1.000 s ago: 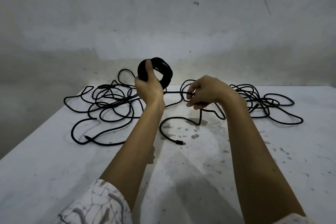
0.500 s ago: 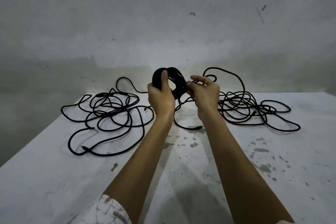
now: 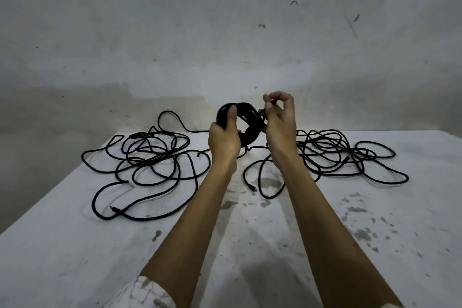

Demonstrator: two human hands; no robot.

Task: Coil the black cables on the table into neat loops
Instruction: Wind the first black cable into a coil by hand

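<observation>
My left hand [image 3: 225,141] grips a tight black cable coil [image 3: 250,120] held upright above the table, thumb pressed on its upper left rim. My right hand [image 3: 280,122] pinches the free strand of that cable just right of the coil's top. The rest of this cable trails down to a loose loop [image 3: 262,180] on the table under my right wrist. A tangled black cable [image 3: 150,162] lies spread on the left, and another tangle [image 3: 345,155] lies on the right.
The white table [image 3: 250,245] is stained with dark spots near the middle and right. Its left edge [image 3: 50,195] runs diagonally, and a grey wall [image 3: 225,32] stands right behind the far edge.
My right hand has risen from beside the coil to its upper right, carrying the strand over the coil. The lifted arc of cable has dropped onto the table. The left hand keeps its grip.
</observation>
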